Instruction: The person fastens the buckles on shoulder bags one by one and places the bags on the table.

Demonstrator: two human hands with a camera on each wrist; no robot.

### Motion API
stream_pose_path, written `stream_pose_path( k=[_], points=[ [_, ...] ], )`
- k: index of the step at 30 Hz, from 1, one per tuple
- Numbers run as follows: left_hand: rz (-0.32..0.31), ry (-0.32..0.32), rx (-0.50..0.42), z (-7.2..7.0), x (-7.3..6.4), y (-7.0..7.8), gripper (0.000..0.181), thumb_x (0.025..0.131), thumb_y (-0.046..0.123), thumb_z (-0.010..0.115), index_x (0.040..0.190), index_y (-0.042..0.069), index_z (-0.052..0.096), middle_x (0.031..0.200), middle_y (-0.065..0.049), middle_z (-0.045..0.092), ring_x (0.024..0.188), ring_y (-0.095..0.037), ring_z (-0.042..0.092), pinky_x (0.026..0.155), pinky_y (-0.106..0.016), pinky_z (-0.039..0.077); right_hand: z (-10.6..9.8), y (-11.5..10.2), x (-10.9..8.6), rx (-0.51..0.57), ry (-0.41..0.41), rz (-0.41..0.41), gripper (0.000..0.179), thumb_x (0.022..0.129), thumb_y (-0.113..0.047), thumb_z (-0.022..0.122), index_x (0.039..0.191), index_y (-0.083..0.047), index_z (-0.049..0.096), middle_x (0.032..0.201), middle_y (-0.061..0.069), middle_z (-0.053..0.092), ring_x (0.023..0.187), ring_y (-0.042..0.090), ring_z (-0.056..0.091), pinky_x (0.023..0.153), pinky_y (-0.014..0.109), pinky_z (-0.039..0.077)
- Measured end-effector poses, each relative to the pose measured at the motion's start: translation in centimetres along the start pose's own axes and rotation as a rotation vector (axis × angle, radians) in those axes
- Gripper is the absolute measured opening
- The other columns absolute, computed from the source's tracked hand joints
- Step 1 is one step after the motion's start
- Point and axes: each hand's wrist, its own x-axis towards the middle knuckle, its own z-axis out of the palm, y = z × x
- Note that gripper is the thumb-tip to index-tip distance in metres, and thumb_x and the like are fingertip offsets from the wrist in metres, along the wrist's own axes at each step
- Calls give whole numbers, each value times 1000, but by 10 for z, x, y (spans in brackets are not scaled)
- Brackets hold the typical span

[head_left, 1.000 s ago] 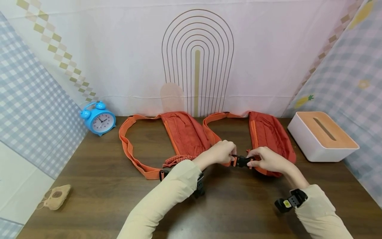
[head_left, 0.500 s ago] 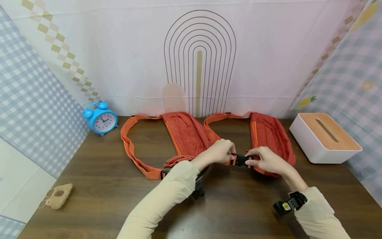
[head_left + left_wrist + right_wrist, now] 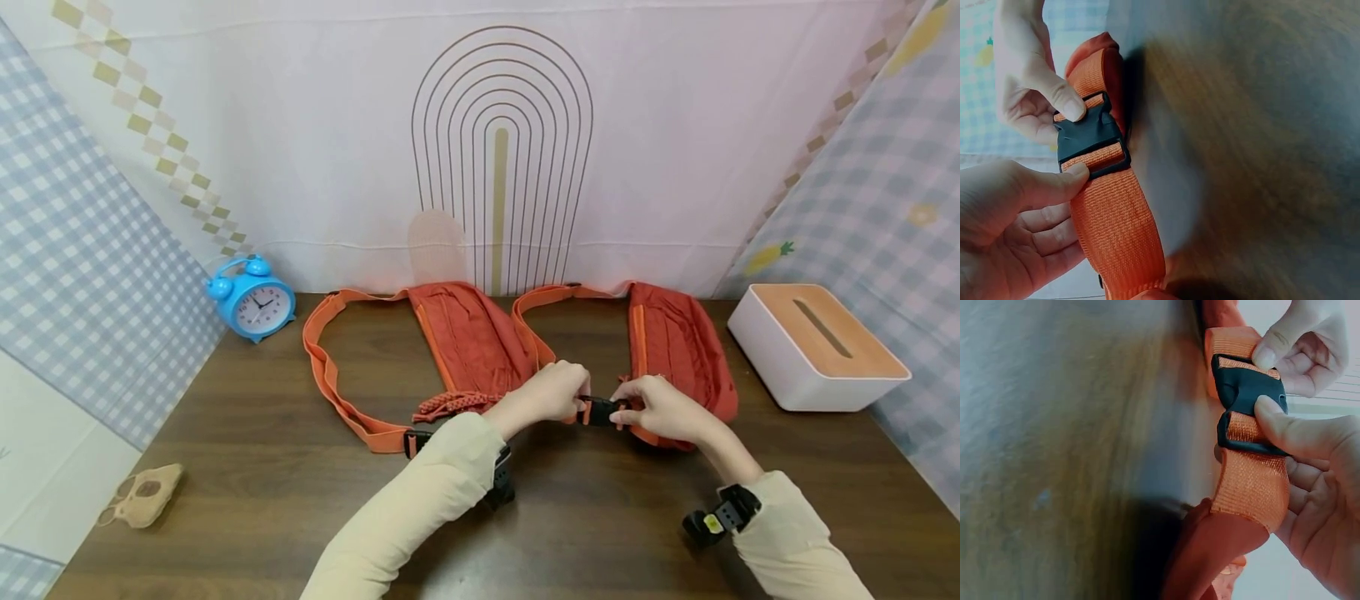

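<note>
Two red waist bags with orange straps lie on the dark wooden table; the right waist bag (image 3: 678, 358) has its black side-release buckle (image 3: 1090, 136) joined, its two halves fitted together. My left hand (image 3: 551, 390) pinches the strap end of this buckle, thumb on the orange webbing (image 3: 1119, 225). At the other end my right hand (image 3: 663, 407) pinches the buckle, thumb pressed on its black plastic in the right wrist view. The left waist bag (image 3: 472, 333) lies beside it, partly behind my left forearm, with a red cord bundle (image 3: 457, 404) and its own black buckle (image 3: 414, 443).
A blue alarm clock (image 3: 262, 308) stands at the back left. At the right is a white tissue box (image 3: 810, 383) with a wooden lid. A small beige pouch-like item (image 3: 146, 496) lies near the left edge. Patterned cloth hangs behind.
Both hands have lowered slightly toward the table with the buckle between them. The right hand has shifted a little left, and the right waist bag's near end has moved slightly.
</note>
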Motion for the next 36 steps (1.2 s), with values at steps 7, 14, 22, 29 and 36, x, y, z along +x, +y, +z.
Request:
stream_pose_path(
  k=[7, 14, 22, 29, 36],
  points=[
    [11, -42, 39, 7, -3, 3, 14, 84, 11, 62, 72, 15, 65, 67, 4, 60, 59, -10, 51, 52, -18, 38, 6, 1, 1, -33, -43, -54, 6, 82, -11, 66, 76, -12, 67, 68, -5, 63, 59, 0, 45, 62, 18, 37],
    [24, -30, 94, 11, -4, 5, 12, 81, 9, 64, 71, 14, 64, 68, 4, 60, 61, -10, 53, 52, -20, 39, 7, -1, 1, -57, -84, -71, 6, 82, -10, 66, 76, -12, 67, 70, -7, 63, 60, -1, 44, 60, 18, 38],
    [22, -33, 144, 10, -1, 9, 11, 81, 8, 64, 72, 14, 65, 70, 4, 62, 63, -10, 55, 55, -20, 41, 6, -1, 2, -57, -91, -65, 4, 82, -13, 67, 78, -10, 68, 72, -6, 64, 60, -1, 44, 59, 18, 38],
    [0, -73, 176, 12, 0, 11, 8, 85, 14, 63, 77, 16, 63, 76, 4, 63, 68, -10, 57, 58, -23, 44, 6, 2, -1, -20, -99, -27, 4, 83, -14, 66, 81, -10, 67, 73, -6, 64, 62, 0, 46, 62, 18, 38],
    [-39, -133, 184, 5, -7, 7, 18, 84, 26, 65, 99, 16, 63, 86, 3, 62, 73, -10, 57, 61, -25, 45, 5, -2, -3, -87, -69, -4, 34, 78, -26, 71, 102, -3, 64, 91, 3, 67, 80, 11, 60, 76, 35, 49]
  ],
)
